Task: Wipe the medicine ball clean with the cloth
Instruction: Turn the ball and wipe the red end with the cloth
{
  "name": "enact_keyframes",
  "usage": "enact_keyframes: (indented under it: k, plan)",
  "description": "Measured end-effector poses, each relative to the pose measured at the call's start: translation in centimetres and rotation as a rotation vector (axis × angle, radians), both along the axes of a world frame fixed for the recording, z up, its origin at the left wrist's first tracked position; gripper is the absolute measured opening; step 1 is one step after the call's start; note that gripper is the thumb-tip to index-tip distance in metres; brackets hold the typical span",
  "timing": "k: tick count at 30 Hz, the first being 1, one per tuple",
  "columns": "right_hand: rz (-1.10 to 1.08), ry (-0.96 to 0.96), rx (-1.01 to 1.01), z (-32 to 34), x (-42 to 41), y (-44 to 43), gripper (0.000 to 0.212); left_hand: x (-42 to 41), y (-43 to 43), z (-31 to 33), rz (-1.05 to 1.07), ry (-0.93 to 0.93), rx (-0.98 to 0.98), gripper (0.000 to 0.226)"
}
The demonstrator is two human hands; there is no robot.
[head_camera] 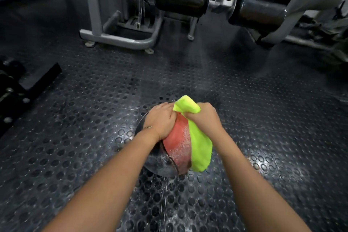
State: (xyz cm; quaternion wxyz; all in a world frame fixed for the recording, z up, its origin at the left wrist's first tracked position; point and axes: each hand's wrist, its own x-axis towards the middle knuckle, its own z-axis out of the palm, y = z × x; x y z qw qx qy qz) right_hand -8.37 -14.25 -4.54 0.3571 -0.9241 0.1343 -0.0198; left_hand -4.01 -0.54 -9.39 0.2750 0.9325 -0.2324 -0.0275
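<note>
The medicine ball (176, 143) sits on the floor (94, 100), well clear of the machine (120, 39). The right hand (203, 118) bunches the yellow cloth (199, 147) tight, draping it down the ball; the left hand (162, 118) seemingly presses flat on top.

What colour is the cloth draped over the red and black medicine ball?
The soft fabric cloth is neon yellow-green, seen best in the head view.
</note>
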Motion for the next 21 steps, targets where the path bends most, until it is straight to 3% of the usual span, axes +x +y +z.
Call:
enact_keyframes:
  k: [7,14,21]
  plan:
    - [-0.071,0.024,0.272,-2.8,-6.1,-2.6,0.019,0.9,0.6,0.0,0.011,0.053,-0.058,0.041]
    - [-0.051,-0.045,0.25,-0.8,-0.7,-0.4,0.013,0.3,0.6,-0.3,0.07,0.027,-0.094,0.039]
    - [-0.137,-0.043,0.358,-3.0,-5.9,-2.3,0.014,0.1,0.4,-0.2,0.096,0.05,-0.077,0.04]
